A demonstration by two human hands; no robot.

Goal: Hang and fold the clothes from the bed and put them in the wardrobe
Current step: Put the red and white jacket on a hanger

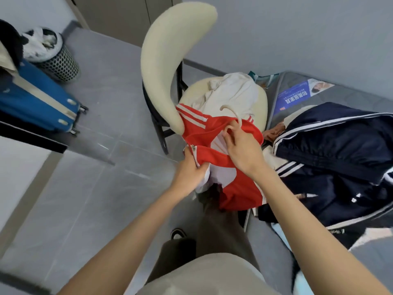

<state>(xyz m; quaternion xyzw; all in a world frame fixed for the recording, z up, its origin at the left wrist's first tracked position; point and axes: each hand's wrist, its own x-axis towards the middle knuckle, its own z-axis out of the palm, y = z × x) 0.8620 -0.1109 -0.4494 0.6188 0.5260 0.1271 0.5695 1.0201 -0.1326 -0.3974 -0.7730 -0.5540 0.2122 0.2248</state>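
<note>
A red jacket (214,133) with white stripes hangs in front of me, its white lining showing. My left hand (191,169) grips the jacket's front edge by the zipper. My right hand (242,147) holds a cream hanger hook (231,112) at the jacket's collar. A dark navy jacket (331,150) with white stripes lies heaped on the bed (348,96) to the right. A cream garment (231,92) lies on the chair seat behind the red jacket.
A cream chair (170,60) with a curved back stands just beyond my hands. A blue suitcase (38,103) and a mesh waste bin (55,58) sit on the grey tiled floor at the left. Wardrobe doors (119,15) show at the top.
</note>
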